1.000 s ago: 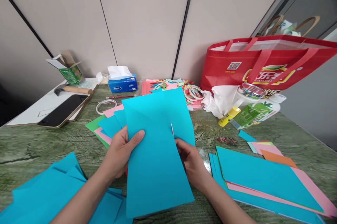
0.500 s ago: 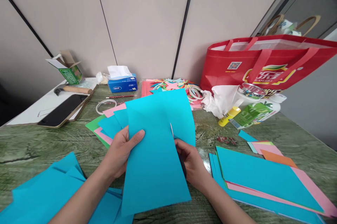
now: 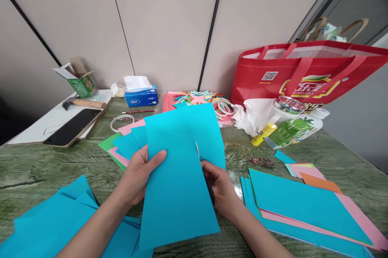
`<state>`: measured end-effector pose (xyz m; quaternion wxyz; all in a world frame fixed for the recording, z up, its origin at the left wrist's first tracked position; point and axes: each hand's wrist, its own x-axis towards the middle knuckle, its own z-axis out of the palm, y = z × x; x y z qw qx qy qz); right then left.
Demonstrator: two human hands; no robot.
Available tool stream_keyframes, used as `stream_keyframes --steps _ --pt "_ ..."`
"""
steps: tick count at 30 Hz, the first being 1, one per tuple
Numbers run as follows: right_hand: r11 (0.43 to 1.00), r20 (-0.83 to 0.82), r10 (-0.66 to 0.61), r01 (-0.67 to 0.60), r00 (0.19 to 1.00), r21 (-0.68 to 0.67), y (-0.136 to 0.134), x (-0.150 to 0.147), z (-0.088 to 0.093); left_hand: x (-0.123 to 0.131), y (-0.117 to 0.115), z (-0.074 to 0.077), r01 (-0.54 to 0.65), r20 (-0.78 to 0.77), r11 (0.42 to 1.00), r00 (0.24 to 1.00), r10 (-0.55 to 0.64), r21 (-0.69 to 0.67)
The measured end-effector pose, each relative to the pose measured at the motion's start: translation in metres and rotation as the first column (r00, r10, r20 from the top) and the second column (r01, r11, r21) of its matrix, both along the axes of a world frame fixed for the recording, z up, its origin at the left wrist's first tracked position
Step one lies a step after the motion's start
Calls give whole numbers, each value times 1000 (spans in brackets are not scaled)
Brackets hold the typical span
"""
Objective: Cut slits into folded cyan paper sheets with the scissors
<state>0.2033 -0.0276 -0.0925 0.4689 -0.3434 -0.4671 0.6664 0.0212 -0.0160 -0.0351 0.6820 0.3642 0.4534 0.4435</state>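
A large sheet of blue paper point(image 3: 178, 193) is raised above the table, cut part of the way up from its near edge. My left hand point(image 3: 138, 173) grips its left edge, thumb on top and fingers behind. Scissors point(image 3: 197, 149) are in my right hand point(image 3: 220, 187); one blade shows above the sheet at the top of the cut, and the dark handle is partly hidden by my fingers. The strip right of the cut bends away behind my right hand. Blue, pink and green sheets point(image 3: 113, 145) fan out on the table behind my left hand.
Blue cut sheets point(image 3: 51, 221) lie at the near left, a stack of coloured paper point(image 3: 306, 205) at the right. Farther back are a phone point(image 3: 74, 126), a hammer point(image 3: 87, 103), a tissue box point(image 3: 141, 98), a tape roll point(image 3: 122, 122), a glue stick point(image 3: 264, 134) and a red bag point(image 3: 257, 72).
Almost nothing differs. Both hands, the scissors and the blue sheet keep nearly the same place; the scissor blade and sheet have shifted only very slightly.
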Motion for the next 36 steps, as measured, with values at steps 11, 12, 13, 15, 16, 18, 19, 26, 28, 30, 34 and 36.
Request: stream_keyframes --steps 11,12,13,15,16,18,19,26,28,30,34,36 --pt "999 47 -24 22 999 33 0 0 -1 0 -1 -2 -4 6 1000 1000 4 -3" --pt "999 54 -28 26 998 41 0 0 0 0 -1 -1 -4 5 1000 1000 4 -4" --pt "999 59 -33 30 998 46 0 0 0 0 -1 -1 -5 4 1000 1000 5 -4" --pt "998 61 -40 37 997 48 0 -1 1 0 0 -1 -4 2 1000 1000 4 -2" --pt "998 60 -42 39 997 47 0 -1 1 0 0 -2 -4 2 1000 1000 4 0" --pt "998 63 -40 37 997 56 0 -1 0 0 0 -1 -4 2 1000 1000 4 0" --pt "997 68 -40 35 997 66 0 -1 0 0 0 -1 -4 1 1000 1000 4 -2" --pt "993 95 -43 32 995 111 -1 -1 4 1 0 -1 2 12 1000 1000 -2 -19" --pt "993 109 -45 33 993 110 -1 -1 6 1 0 -2 5 18 1000 1000 -5 -18" --pt "994 121 -45 31 992 109 -2 -2 7 1 0 -2 6 25 1000 1000 -6 -13" --pt "995 124 -38 25 992 100 -2 -2 9 2 -1 0 -5 25 1000 1000 5 -11" --pt "995 118 -28 16 993 102 -2 -2 10 3 -1 2 -10 4 1000 1000 10 -23"
